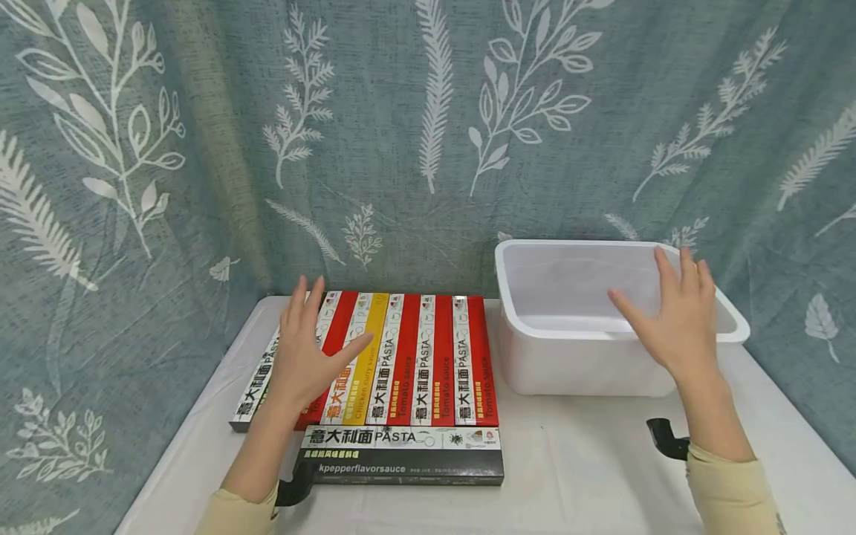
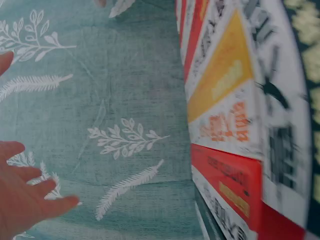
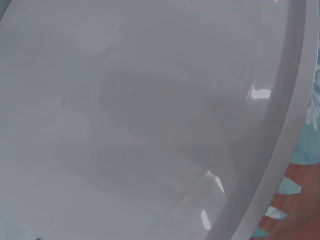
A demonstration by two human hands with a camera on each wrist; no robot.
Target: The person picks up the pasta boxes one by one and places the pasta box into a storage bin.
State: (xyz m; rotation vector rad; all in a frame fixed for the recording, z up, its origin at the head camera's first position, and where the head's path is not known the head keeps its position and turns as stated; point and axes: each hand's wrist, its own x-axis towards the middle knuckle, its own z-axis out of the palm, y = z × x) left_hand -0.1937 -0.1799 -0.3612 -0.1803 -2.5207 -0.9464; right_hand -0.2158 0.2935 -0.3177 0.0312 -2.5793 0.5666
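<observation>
My left hand (image 1: 304, 364) is held over the left end of a row of pasta boxes, fingers spread and nothing in its grasp. Most boxes are white and red tomato sauce pasta (image 1: 439, 364); among them is a yellow chicken curry pasta box (image 1: 364, 364). A black-edged pasta box (image 1: 259, 386) lies at the far left, partly behind the hand. Crosswise in front is a black pepper-flavour pasta box (image 1: 408, 457). With fingers apart, my right hand (image 1: 682, 327) overlaps the front right of a white plastic bin (image 1: 582, 364); its fingers (image 3: 300, 200) show beside the rim in the right wrist view.
A white-covered table (image 1: 568, 461) bears the boxes and the bin. Behind and at both sides hangs a blue-green leaf-patterned curtain (image 1: 388, 134). Black wrist mounts (image 1: 665, 440) stick out beside both forearms.
</observation>
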